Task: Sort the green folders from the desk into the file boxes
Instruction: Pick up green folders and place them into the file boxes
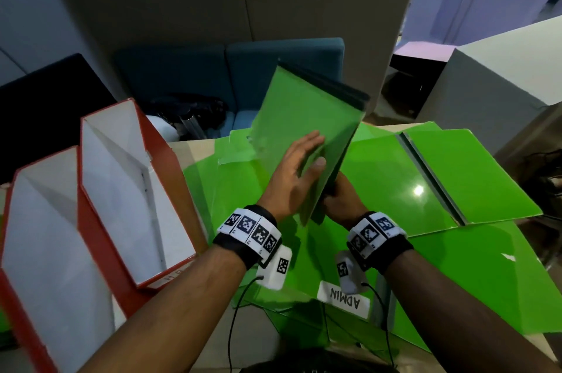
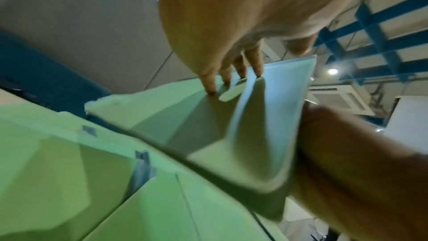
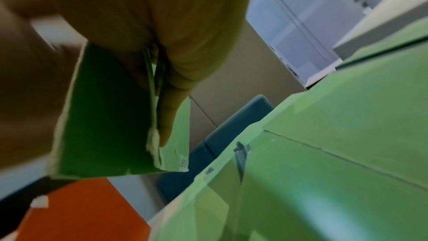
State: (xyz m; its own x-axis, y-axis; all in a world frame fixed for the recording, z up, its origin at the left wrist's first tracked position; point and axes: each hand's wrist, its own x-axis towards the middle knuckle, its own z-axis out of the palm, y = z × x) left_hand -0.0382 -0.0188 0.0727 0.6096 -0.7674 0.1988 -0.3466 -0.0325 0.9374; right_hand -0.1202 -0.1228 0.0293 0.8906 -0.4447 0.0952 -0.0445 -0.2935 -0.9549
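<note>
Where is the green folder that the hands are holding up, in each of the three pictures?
Head view: the held folder stands in the middle, above the desk.
Left wrist view: held folder centre right, left hand fingers flat on it.
Right wrist view: held folder lower left, gripped by the right hand.
Shared landmark: the blue seat.

Dim, bluish room light. A white glare spot sits at four o'clock on a glossy open green card folder (image 1: 392, 178). Both wrist views are motion-blurred, edges bowed by wide-angle distortion.
</note>
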